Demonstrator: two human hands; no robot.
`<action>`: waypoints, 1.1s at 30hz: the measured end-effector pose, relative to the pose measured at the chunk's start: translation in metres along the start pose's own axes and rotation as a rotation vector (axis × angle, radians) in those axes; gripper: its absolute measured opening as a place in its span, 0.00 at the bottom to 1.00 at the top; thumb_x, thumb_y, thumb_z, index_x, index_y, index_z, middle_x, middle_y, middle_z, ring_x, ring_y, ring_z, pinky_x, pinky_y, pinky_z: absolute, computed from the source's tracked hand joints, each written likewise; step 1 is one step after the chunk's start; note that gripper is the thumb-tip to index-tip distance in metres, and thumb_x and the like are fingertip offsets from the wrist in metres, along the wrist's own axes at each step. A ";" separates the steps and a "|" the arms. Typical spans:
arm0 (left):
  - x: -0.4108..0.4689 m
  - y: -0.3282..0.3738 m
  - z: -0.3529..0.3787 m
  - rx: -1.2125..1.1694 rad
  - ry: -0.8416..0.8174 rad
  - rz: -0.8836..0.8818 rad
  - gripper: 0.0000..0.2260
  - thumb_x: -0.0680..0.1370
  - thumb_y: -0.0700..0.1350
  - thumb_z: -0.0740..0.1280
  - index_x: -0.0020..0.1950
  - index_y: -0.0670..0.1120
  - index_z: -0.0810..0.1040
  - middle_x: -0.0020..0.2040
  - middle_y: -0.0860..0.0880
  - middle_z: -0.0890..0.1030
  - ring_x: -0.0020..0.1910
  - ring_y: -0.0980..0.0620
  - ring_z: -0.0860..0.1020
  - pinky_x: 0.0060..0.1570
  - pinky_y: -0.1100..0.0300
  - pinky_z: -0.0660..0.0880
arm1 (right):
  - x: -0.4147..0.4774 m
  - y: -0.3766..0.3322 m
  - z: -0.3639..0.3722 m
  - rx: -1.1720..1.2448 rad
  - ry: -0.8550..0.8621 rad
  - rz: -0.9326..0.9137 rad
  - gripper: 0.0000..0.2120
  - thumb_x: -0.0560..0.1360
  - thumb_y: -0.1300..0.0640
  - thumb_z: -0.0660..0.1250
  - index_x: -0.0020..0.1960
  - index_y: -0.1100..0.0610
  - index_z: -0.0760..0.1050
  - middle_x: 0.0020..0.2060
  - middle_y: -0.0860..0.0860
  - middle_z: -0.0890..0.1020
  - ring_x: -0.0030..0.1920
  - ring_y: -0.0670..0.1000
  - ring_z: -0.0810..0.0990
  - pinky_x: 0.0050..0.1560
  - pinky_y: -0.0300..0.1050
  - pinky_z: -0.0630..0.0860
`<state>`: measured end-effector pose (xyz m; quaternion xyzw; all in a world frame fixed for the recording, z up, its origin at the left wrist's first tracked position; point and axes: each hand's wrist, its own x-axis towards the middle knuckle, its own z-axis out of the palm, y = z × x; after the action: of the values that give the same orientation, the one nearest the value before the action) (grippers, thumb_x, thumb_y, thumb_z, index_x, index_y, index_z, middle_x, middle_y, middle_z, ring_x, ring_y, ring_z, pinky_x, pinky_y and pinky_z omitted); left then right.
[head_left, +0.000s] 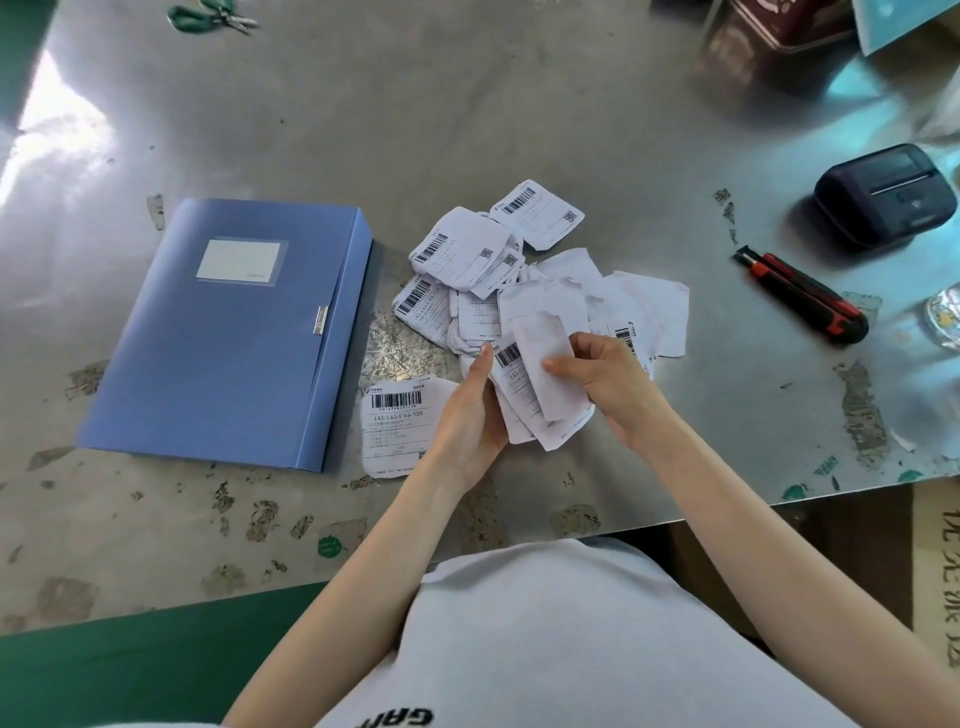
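Barcode label stack (519, 384), loose label (397, 421) printed 143-143-1 04-520

- Dull grey metal counter (519, 104): mottled with darker scuffed patches and small green flecks.
- Flat blue plastic box file (218, 353), at 9 o'clock: white label panel, silver clasp.
- White paper labels (467, 254), centre: black barcodes, small black code squares, fine grey print.
- Red-and-black utility knife (810, 301), at 3 o'clock.
- Rounded black printer (883, 195), at 2 o'clock.
- Green-handled pliers (213, 18), at 11 o'clock.
- White shirt (545, 649), at 6 o'clock: black lettering.
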<state>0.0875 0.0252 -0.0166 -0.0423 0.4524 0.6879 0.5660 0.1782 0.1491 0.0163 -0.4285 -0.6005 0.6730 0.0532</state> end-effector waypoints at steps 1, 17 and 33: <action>0.000 -0.001 -0.002 0.009 0.000 0.005 0.16 0.81 0.53 0.59 0.63 0.46 0.77 0.61 0.44 0.81 0.61 0.46 0.78 0.63 0.48 0.74 | 0.000 0.000 0.000 0.034 -0.001 0.009 0.06 0.73 0.63 0.69 0.38 0.58 0.75 0.40 0.56 0.78 0.45 0.53 0.75 0.49 0.49 0.69; 0.005 -0.004 -0.026 0.200 0.232 0.171 0.05 0.76 0.37 0.69 0.43 0.44 0.84 0.45 0.45 0.86 0.43 0.48 0.85 0.39 0.55 0.81 | -0.008 -0.007 -0.016 -0.035 0.124 -0.500 0.06 0.71 0.65 0.71 0.40 0.56 0.77 0.37 0.46 0.80 0.40 0.44 0.77 0.44 0.35 0.72; 0.011 0.007 -0.037 0.280 0.341 0.218 0.12 0.73 0.31 0.68 0.43 0.47 0.84 0.46 0.42 0.85 0.53 0.36 0.81 0.51 0.38 0.77 | -0.008 0.027 -0.006 -0.365 0.046 -0.457 0.15 0.67 0.74 0.63 0.38 0.56 0.80 0.55 0.46 0.81 0.51 0.34 0.77 0.49 0.30 0.71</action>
<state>0.0608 0.0094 -0.0406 -0.0298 0.6344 0.6583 0.4040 0.1991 0.1417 -0.0018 -0.2996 -0.7911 0.5147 0.1392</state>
